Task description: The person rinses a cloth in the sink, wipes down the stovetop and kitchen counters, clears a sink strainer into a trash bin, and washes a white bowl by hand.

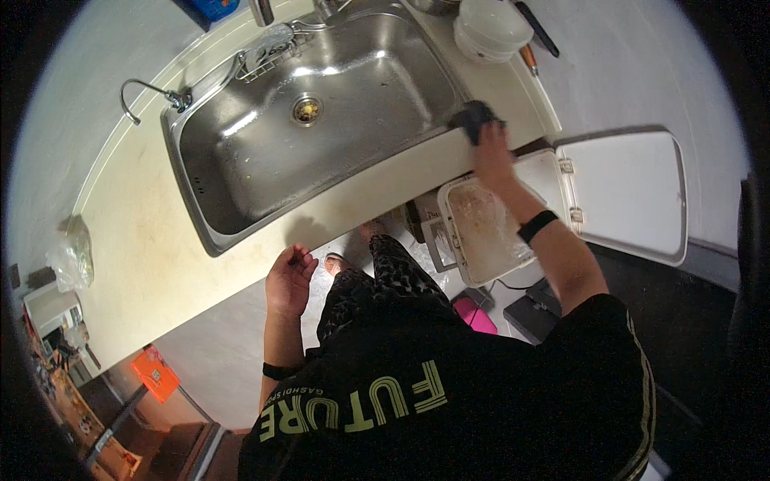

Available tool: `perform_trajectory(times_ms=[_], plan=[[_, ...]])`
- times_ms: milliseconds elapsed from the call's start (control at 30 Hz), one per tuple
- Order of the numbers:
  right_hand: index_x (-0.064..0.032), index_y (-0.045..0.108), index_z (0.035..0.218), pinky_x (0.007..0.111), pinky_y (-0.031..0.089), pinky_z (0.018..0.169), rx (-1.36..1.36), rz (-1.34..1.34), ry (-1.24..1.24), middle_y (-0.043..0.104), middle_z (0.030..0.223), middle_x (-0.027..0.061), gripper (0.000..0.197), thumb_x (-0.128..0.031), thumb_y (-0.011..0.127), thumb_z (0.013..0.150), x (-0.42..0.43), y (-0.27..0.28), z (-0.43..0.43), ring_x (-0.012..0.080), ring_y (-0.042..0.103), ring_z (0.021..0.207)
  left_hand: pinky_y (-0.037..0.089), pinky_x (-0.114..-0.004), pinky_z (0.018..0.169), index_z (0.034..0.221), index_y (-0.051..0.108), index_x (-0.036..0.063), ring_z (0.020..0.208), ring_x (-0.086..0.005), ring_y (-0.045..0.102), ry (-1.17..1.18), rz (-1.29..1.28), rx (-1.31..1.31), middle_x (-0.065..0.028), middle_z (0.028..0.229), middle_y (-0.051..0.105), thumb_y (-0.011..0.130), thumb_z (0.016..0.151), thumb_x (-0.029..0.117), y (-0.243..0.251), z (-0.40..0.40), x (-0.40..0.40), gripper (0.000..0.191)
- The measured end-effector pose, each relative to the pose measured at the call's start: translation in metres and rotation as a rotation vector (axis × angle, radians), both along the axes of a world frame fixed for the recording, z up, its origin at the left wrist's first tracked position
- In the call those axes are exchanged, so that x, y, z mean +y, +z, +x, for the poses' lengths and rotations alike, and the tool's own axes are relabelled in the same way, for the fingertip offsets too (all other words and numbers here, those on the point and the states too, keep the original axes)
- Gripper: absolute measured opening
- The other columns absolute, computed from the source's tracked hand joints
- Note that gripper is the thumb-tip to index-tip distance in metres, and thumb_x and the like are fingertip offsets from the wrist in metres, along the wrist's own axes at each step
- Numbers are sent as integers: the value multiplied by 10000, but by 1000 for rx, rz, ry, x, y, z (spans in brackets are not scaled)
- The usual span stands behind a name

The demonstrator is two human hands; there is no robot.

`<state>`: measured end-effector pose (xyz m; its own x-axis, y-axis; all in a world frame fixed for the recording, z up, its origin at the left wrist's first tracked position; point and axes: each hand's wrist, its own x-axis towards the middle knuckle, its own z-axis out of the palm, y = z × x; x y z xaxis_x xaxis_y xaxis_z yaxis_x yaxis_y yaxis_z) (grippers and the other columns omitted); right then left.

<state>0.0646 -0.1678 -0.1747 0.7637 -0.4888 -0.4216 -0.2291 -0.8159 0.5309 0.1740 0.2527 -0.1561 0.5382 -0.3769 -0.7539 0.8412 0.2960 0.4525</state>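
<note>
My right hand (494, 157) presses a dark, blurred cloth (474, 118) onto the cream countertop (415, 165) by the right front corner of the stainless steel sink (264, 144). Loosely curled, my left hand (291, 281) hovers at the counter's front edge, and I see nothing held in it. Yellowish food bits sit in the sink drain (307, 110). Small scraps and wet shine show on the basin floor.
Below my right arm stands a bin (475, 225) with its white lid (628, 192) swung up. Plastic tubs (493, 30) and a black-handled utensil (536, 29) lie back right. A wire rack (274, 57) and a curved tap (144, 84) line the sink's rear. Left is a plastic bag (73, 255).
</note>
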Motion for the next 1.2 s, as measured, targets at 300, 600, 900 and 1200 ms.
perform_trajectory(times_ms=[300, 600, 900, 1200], plan=[[59, 394, 1290, 483, 313, 1004, -447, 488, 147, 412, 1298, 272, 546, -127, 556, 803, 193, -2, 45, 436, 402, 1176, 451, -328, 820, 919, 556, 53, 819, -182, 558, -76, -137, -52, -52, 864, 574, 534, 879, 197, 12, 11, 12, 151], [22, 487, 1146, 385, 467, 856, -904, 2470, -1111, 575, 1032, 118, 302, -65, 451, 859, 222, 54, 138, 263, 571, 940, 497, -310, 801, 1011, 549, 5, 836, -182, 573, 37, -161, -163, -77, 914, 586, 482, 910, 194, 44, 36, 78, 224], [-42, 578, 1048, 296, 423, 785, -1089, 1998, -1023, 589, 986, 63, 263, -143, 544, 808, 151, 77, 226, 201, 549, 880, 440, -315, 915, 1242, 406, -26, 1039, -220, 533, 80, -390, -197, -142, 1183, 523, 307, 972, 399, 76, 93, 60, 513], [-1, 465, 1254, 419, 438, 874, -857, 876, -122, 536, 1191, 212, 477, -216, 535, 834, 58, 82, 312, 356, 550, 1030, -90, -419, 1089, 1447, 32, 121, 1383, -257, -129, -426, 133, -446, -116, 1508, -67, 205, 924, 568, 59, 163, -47, 709]])
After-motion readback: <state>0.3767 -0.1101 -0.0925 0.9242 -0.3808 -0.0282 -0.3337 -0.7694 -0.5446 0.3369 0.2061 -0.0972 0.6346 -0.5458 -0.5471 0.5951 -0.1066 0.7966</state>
